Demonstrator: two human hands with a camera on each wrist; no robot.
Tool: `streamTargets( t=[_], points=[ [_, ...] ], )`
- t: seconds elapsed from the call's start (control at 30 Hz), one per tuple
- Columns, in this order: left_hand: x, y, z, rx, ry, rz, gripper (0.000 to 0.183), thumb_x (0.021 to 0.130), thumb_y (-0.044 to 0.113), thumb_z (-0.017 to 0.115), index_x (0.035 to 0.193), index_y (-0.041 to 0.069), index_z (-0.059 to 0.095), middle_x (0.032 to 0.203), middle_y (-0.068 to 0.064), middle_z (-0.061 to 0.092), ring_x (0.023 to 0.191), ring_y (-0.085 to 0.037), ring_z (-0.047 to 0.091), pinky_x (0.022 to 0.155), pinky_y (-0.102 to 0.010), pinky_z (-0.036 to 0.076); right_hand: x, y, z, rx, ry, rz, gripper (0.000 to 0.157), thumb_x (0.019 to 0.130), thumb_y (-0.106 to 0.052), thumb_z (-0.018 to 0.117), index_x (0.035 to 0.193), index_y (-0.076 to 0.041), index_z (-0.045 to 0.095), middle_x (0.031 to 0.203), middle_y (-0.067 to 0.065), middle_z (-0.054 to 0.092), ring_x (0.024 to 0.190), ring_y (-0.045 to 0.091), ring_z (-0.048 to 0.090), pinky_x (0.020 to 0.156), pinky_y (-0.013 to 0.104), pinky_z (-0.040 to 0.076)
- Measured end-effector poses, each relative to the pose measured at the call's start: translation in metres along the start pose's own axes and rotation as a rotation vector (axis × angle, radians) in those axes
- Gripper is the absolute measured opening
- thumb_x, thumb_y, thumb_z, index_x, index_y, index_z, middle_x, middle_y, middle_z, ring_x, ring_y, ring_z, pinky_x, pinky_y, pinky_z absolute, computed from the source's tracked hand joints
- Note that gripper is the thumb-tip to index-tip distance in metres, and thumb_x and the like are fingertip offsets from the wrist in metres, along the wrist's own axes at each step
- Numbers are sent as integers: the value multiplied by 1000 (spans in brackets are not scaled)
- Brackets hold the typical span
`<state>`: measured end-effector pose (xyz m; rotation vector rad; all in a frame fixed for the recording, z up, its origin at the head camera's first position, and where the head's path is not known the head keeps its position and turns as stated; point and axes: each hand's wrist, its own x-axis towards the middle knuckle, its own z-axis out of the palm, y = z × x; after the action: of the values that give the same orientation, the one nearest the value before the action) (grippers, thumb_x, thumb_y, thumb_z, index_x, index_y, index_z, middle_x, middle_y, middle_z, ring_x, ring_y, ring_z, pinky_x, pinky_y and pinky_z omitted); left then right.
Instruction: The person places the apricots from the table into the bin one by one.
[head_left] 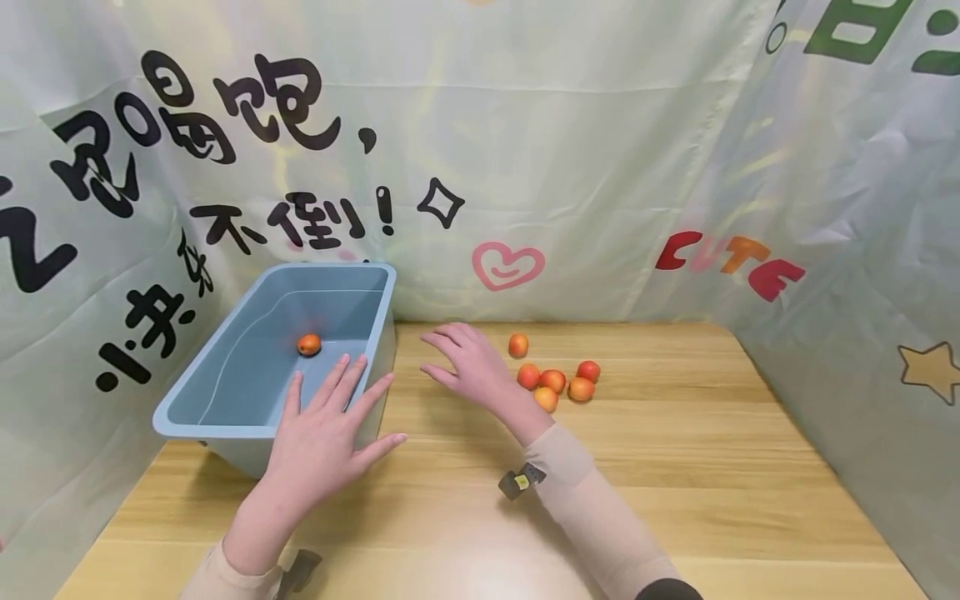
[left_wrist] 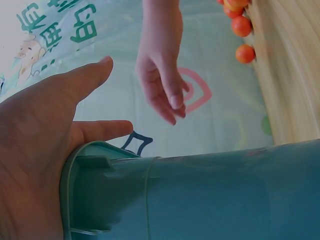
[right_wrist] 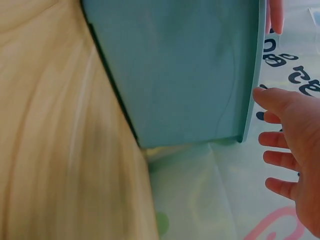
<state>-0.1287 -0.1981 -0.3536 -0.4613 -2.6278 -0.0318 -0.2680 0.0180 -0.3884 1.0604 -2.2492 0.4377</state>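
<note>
A blue plastic tub (head_left: 273, 431) stands on the left of the table, with one small orange-red fruit (head_left: 309, 345) on its floor. Over the tub's near right rim my left hand (head_left: 322, 442) is held with spread fingers; in the left wrist view its palm (left_wrist: 35, 135) is right at the rim. My right hand (head_left: 468, 362) is above the table between the tub and several loose orange-red fruits (head_left: 552, 381), its fingers loosely bent around nothing. Seen in the right wrist view, the thumb of the right hand (right_wrist: 300, 135) overlaps the tub's edge.
The wooden table (head_left: 675, 467) carries the tub and the loose fruits, which lie grouped right of the right forearm. A pale printed curtain (head_left: 585, 167) hangs along the back and both sides. Each wrist wears a small dark camera mount (head_left: 522, 481).
</note>
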Motion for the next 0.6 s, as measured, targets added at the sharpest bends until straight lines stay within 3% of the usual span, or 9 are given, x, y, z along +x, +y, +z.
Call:
streamTargets(
  t=[0.23,0.6],
  points=[
    [0,0,0,-3,3,1,74,78,69,61,140,31,52,152,-8,44,143,-29,37,110,-70,20,-18,11,-5,-6,-60,48,45,90,-39,68,126,-14,63,122,6,66,118,24,60,101,42,49],
    [0,0,0,-9,8,5,73,78,68,62,140,30,52,152,-8,44,143,-29,38,111,-69,20,-43,29,-18,-74,-124,44,45,88,-39,71,125,-15,64,119,4,66,115,23,59,100,43,48]
  ],
)
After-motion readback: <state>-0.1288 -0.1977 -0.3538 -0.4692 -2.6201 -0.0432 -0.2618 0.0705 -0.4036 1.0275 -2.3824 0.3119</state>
